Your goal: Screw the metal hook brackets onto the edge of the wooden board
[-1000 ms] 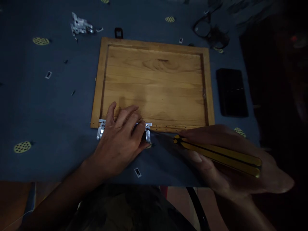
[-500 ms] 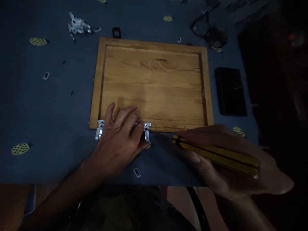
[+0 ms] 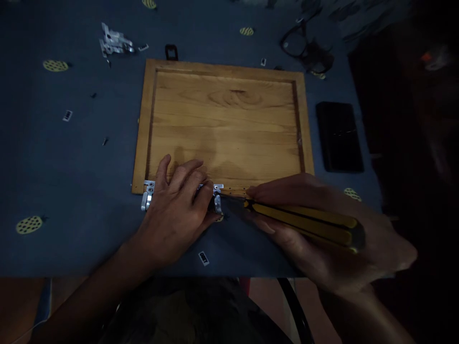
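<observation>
My left hand lies over a case handle with silver metal ends and a dark middle, holding it against the near edge of a wooden panel. The thumb and index finger are by the handle's right end; the palm hides most of its middle. My right hand is closed around a yellow and black screwdriver. Its thin shaft points left, with the tip close to the handle's right metal end; contact cannot be made out. Small holes dot the panel's edge just right of there.
Silver metal latches lie at the back left, with loose screws nearer. A black loop-shaped piece sits behind the panel. Eyeglasses and a dark flat box lie to the right on the patterned blue tablecloth.
My right hand and the screwdriver have moved left, and the screwdriver has turned slightly in the grip. My left hand stays on the handle. The whole view has shifted slightly.
</observation>
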Available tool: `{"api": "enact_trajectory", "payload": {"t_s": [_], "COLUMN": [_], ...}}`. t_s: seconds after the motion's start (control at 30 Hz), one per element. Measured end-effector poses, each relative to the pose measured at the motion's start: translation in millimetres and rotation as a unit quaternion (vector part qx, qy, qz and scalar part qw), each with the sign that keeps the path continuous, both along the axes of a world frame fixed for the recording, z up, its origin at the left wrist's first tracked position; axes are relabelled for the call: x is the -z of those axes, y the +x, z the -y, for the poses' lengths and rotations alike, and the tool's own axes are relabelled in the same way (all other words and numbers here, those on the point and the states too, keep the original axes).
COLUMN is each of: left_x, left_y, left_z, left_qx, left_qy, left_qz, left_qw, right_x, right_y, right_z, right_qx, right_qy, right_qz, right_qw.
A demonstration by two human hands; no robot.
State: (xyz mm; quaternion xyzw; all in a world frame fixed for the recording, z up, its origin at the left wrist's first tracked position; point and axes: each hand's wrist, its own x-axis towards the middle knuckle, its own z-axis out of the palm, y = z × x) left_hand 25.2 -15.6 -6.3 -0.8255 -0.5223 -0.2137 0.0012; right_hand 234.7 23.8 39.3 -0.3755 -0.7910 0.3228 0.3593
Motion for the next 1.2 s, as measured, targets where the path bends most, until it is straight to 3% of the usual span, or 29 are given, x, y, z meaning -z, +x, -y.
{"api": "enact_trajectory", "payload": {"t_s": [0.13, 0.4, 0.5, 0.6, 0.63, 0.73, 1.2], "left_x": [-2.5, -2.2, -2.2, -3.3, -3.7, -4.5, -6.6], "left_y": [-0.2, -0.8, -0.6, -0.9, -1.1, -1.3, -1.5], "left_z": [-0.1, 0.7, 0.9, 0.6, 0.4, 0.1, 0.0], "left_qx": [-0.001, 0.000, -0.002, 0.001, 0.002, 0.002, 0.005], "left_qy": [0.006, -0.005, -0.010, -0.020, -0.022, -0.029, -0.038], "left_qz": [-0.010, -0.002, -0.001, -0.002, -0.003, 0.000, 0.013], "left_qw": [1.000, 1.000, 1.000, 1.000, 1.000, 1.000, 0.999], "right_x": [-1.9, -7.4, -4.1, 2.0, 3.8, 7.6, 8.5], "right_y": [-3.6, -1.1, 9.6, 25.4, 30.1, 38.6, 19.0], "right_z": [3.5, 7.5, 6.9, 10.1, 11.7, 15.3, 0.5], "right_qx": [0.025, -0.005, -0.045, -0.028, 0.006, -0.014, -0.032], "right_qy": [0.040, -0.006, -0.016, -0.024, -0.025, -0.034, 0.033], "right_qz": [-0.038, -0.040, -0.033, -0.029, -0.032, -0.016, -0.033], "right_qw": [0.998, 0.999, 0.998, 0.999, 0.999, 0.999, 0.998]}}
